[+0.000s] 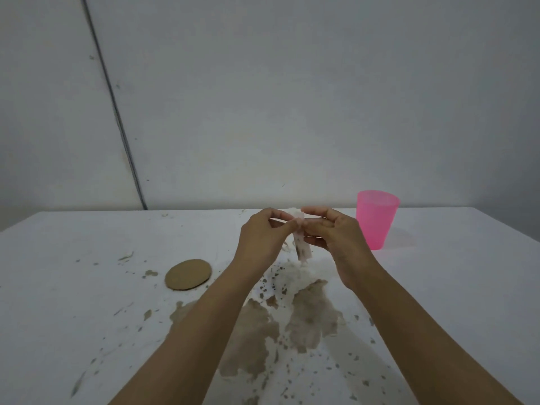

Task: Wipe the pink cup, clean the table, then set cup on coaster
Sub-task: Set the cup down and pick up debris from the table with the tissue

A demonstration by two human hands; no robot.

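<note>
At centre frame, just above the table [73,258], I have both hands raised and brought together around a small white tissue [301,244]. My left hand [263,238] pinches its upper edge between thumb and fingertips, and my right hand [336,235] grips the same top edge from the other side, so the strip hangs down between them, clear of the surface. Dark specks show on the hanging part, so I judge it is already soiled. Holding it by the top with both hands looks to me like unfolding or refolding it to get a usable face for wiping.

Right of my hands, toward the far edge, the pink cup [377,219] stands upright on the table, near my right hand but not touching it. Its wall is translucent and I see no liquid level through it; I cannot tell whether anything remains inside.

Left of centre lies the round brown coaster [188,274], flat and bare, well apart from the cup.

Lower centre, beneath my forearms, a broad brown spill [306,317] spreads over the white top, with splashes scattered around it. I judge the table cleaning is still to do, and the cup is not yet on the coaster.
</note>
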